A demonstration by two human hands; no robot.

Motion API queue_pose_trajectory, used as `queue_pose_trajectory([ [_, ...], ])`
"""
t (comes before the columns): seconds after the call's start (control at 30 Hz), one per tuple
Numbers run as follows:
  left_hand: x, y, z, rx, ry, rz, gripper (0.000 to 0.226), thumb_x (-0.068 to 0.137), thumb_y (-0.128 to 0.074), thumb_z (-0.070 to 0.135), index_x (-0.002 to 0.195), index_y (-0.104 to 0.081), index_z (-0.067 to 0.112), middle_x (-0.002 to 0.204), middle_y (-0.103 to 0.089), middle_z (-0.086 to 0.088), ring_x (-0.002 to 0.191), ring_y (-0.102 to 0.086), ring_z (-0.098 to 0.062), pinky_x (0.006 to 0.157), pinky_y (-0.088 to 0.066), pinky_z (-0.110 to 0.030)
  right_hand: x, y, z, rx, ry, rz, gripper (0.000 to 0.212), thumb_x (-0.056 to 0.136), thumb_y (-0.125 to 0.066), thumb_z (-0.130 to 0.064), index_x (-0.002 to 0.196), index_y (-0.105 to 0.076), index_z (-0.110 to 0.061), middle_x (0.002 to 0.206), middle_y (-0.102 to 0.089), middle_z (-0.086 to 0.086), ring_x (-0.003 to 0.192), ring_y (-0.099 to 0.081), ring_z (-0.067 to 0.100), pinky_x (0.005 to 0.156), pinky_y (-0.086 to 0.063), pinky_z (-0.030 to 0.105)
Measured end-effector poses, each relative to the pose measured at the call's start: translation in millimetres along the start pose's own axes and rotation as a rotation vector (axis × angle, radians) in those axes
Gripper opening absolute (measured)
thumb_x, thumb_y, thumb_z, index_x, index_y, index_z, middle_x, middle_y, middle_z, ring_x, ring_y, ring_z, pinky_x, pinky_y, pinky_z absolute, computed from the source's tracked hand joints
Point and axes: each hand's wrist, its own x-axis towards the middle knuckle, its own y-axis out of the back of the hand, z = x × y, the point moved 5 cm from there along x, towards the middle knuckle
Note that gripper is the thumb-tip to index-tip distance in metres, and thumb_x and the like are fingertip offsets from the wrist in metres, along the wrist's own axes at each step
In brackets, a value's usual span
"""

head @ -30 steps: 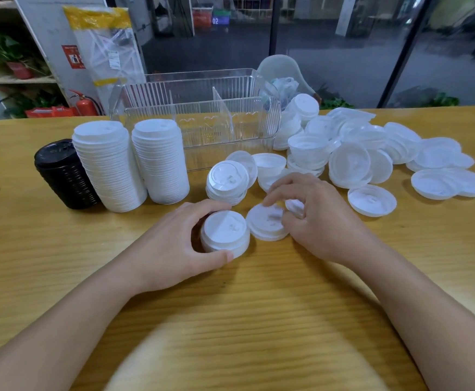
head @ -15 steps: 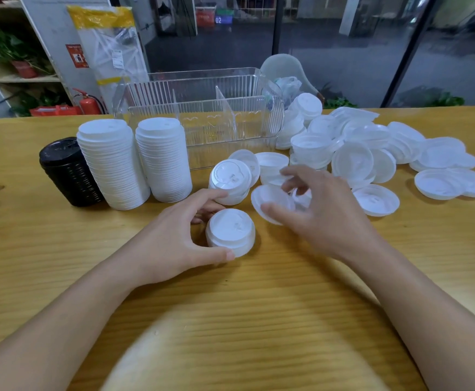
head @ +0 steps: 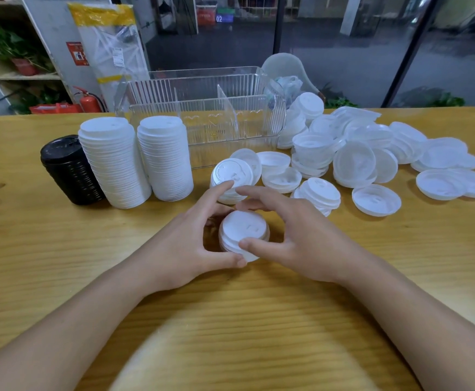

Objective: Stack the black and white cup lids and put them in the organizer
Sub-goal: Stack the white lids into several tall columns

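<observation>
Wooden table (head: pixel 61 263) under us, our left hand (head: pixel 182 246) and right hand (head: pixel 295 244) both gripping the short white lid stack (head: pixel 243 232) between them, clear organizer (head: pixel 202 114) beyond our fingertips, loose lids (head: pixel 372 153) past our right hand.

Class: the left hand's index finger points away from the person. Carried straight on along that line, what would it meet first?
Probably the short lid pile just beyond the left hand; the fingertip already looks at its near edge, though depth is unclear. The organizer lies further on.
</observation>
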Motion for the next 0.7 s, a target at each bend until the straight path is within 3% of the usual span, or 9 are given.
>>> queue_pose_trajectory([
  [0.07,-0.5,0.5,-0.8,0.026,-0.004,-0.006,0.119,0.074,-0.101,0.047,0.162,-0.022,0.066,0.142,-0.058,0.036,0.138,-0.048,0.018,0.112,-0.036,-0.008,0.0,1.1,1.7,0.01,0.006,-0.005,0.08,0.092,-0.085,-0.041,0.159,-0.042,-0.047,0.141,-0.064,-0.027,0.12,-0.056,-0.021,0.094,-0.041,0.006],
  [0.17,-0.9,1.4,1.2,0.048,-0.033,-0.023,0.114,0.075,-0.1,0.049,0.162,-0.027,0.065,0.143,-0.058,0.038,0.139,-0.049,0.016,0.112,-0.036,-0.007,0.8,0.5,3.3,0.051,0.008,-0.026,0.079,0.09,-0.088,-0.04,0.155,-0.045,-0.049,0.14,-0.065,-0.027,0.135,-0.052,-0.015,0.108,-0.04,0.008],
  [0.23,-0.3,0.7,2.0,0.055,-0.063,-0.031,0.108,0.075,-0.099,0.054,0.161,-0.032,0.063,0.145,-0.059,0.034,0.143,-0.05,0.008,0.116,-0.04,-0.016,1.9,-0.2,2.7,0.086,0.03,-0.018,0.074,0.088,-0.091,-0.038,0.151,-0.054,-0.043,0.137,-0.068,-0.026,0.135,-0.054,-0.011,0.111,-0.042,0.013],
  [0.33,1.0,-0.2,0.2,0.049,-0.058,-0.013,0.099,0.077,-0.092,0.067,0.16,-0.038,0.058,0.149,-0.06,0.029,0.144,-0.051,0.001,0.121,-0.044,-0.033,5.8,8.0,6.7,0.097,0.046,0.18,0.05,0.094,-0.083,-0.04,0.141,-0.067,-0.033,0.126,-0.073,-0.023,0.126,-0.064,0.0,0.103,-0.049,0.02],
  [0.4,2.1,-0.6,-0.3,0.064,-0.045,-0.001,0.091,0.08,-0.089,0.068,0.157,-0.043,0.056,0.146,-0.061,0.029,0.141,-0.053,0.001,0.12,-0.046,-0.035,12.7,16.1,13.5,0.046,0.028,0.327,0.042,0.098,-0.078,-0.04,0.138,-0.069,-0.029,0.125,-0.072,-0.019,0.121,-0.065,0.007,0.101,-0.05,0.026],
  [0.57,1.4,12.4,4.1,0.116,-0.037,0.045,0.065,0.083,-0.09,0.058,0.14,-0.06,0.052,0.132,-0.067,0.031,0.13,-0.059,0.001,0.11,-0.051,-0.034,49.6,17.1,7.8,-0.155,-0.001,0.337,0.059,0.094,-0.081,-0.047,0.147,-0.062,-0.028,0.145,-0.062,-0.014,0.138,-0.049,0.009,0.119,-0.04,0.038],
  [0.7,1.3,21.0,-4.1,0.083,-0.004,0.048,0.057,0.084,-0.092,0.054,0.132,-0.062,0.051,0.131,-0.068,0.03,0.129,-0.061,-0.001,0.109,-0.052,-0.037,76.5,7.5,0.7,-0.323,-0.077,0.383,0.075,0.083,-0.079,-0.069,0.142,-0.063,-0.026,0.139,-0.065,-0.009,0.133,-0.05,0.018,0.113,-0.036,0.046],
])
